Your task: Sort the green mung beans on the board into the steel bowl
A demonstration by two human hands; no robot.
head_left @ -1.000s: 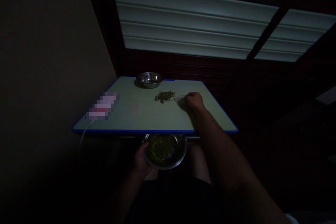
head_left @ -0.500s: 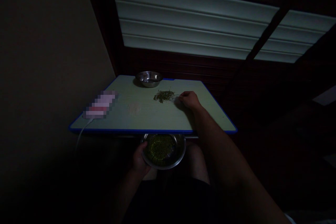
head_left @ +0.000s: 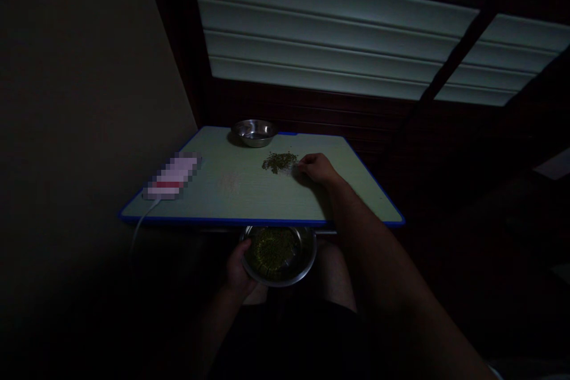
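Note:
My left hand [head_left: 238,269] grips the left rim of a steel bowl [head_left: 307,270] at my lap, just below the table's front edge. Small green mung beans [head_left: 271,249] lie inside this bowl. On the tabletop, my right hand [head_left: 315,167] is closed, fingertips pinched together at the right side of a loose pile of mung beans [head_left: 278,161]. A pale, see-through patch shows by those fingertips; whether it is a held piece is too dim to make out.
A second steel bowl [head_left: 255,133] stands at the back of the blue-edged table [head_left: 214,211]. At the left lies a pixelated pinkish phone-like object [head_left: 171,178] with a white cable [head_left: 139,225]. A wall is on the left; a slatted panel [head_left: 320,41] rises behind.
My right hand has shifted slightly left, closer to the bean pile. The left hand and its bowl stay in about the same place.

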